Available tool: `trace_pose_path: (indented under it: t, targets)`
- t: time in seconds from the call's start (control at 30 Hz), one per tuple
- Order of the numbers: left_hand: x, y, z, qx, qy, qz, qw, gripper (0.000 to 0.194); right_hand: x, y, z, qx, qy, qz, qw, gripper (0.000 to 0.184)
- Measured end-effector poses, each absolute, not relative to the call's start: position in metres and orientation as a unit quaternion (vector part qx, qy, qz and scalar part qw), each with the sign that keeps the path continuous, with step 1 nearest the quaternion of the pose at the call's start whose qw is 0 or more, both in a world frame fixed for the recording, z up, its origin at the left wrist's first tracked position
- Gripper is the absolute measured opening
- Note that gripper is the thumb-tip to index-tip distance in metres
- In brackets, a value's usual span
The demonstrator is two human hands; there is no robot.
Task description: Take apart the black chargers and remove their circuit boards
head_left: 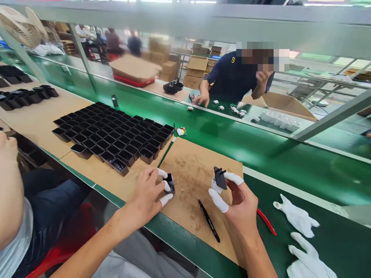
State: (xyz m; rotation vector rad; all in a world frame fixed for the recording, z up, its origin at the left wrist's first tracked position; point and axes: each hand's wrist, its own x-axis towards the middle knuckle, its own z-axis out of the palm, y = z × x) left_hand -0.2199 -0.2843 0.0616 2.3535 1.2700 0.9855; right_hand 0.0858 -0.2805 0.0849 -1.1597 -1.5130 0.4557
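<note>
My left hand, white covers on its fingertips, grips a small black open-topped box at the near edge of the brown board. Above the board's right part, my right hand pinches a flat black cover between covered thumb and fingers. A whitish part shows beneath the cover, partly hidden by the fingers. Black tweezers lie on the board between my hands. Close by my right wrist, a red tool handle sticks out.
Rows of black boxes stand on the left. A small wired part lies on the green belt. White gloves rest at right. A co-worker leans over small parts opposite; another person's arm is at left.
</note>
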Motion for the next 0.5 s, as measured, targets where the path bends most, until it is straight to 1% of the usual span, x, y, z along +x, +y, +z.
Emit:
trace_pose_path:
  t: [0.07, 0.1, 0.2, 0.23, 0.27, 0.33, 0.37, 0.43, 0.5]
  targets:
    - [-0.213, -0.284, 0.057, 0.816, 0.413, 0.343, 0.213, 0.01, 0.08, -0.283, 0.089, -0.476, -0.628, 0.229, 0.571, 0.046]
    - [-0.21, -0.283, 0.053, 0.803, 0.415, 0.351, 0.245, 0.015, 0.078, -0.283, 0.091, -0.466, -0.622, 0.25, 0.577, 0.046]
    - [-0.206, -0.274, 0.046, 0.738, 0.461, 0.382, 0.312, 0.057, 0.072, -0.286, 0.095, -0.441, -0.595, 0.318, 0.592, 0.042]
    - [-0.205, -0.272, 0.046, 0.723, 0.473, 0.381, 0.33, 0.063, 0.071, -0.287, 0.095, -0.435, -0.584, 0.339, 0.596, 0.042]
    - [-0.204, -0.27, 0.047, 0.713, 0.477, 0.376, 0.351, 0.063, 0.072, -0.289, 0.094, -0.432, -0.572, 0.357, 0.598, 0.044]
    - [-0.199, -0.267, 0.056, 0.694, 0.465, 0.37, 0.406, 0.051, 0.074, -0.294, 0.094, -0.435, -0.551, 0.387, 0.598, 0.051]
    - [-0.196, -0.267, 0.063, 0.678, 0.452, 0.38, 0.437, 0.051, 0.075, -0.297, 0.094, -0.437, -0.544, 0.398, 0.595, 0.055]
    - [-0.189, -0.268, 0.08, 0.644, 0.411, 0.41, 0.499, 0.057, 0.078, -0.304, 0.096, -0.447, -0.53, 0.418, 0.587, 0.06]
    - [-0.181, -0.269, 0.096, 0.638, 0.365, 0.428, 0.526, 0.058, 0.08, -0.311, 0.1, -0.446, -0.522, 0.434, 0.583, 0.064]
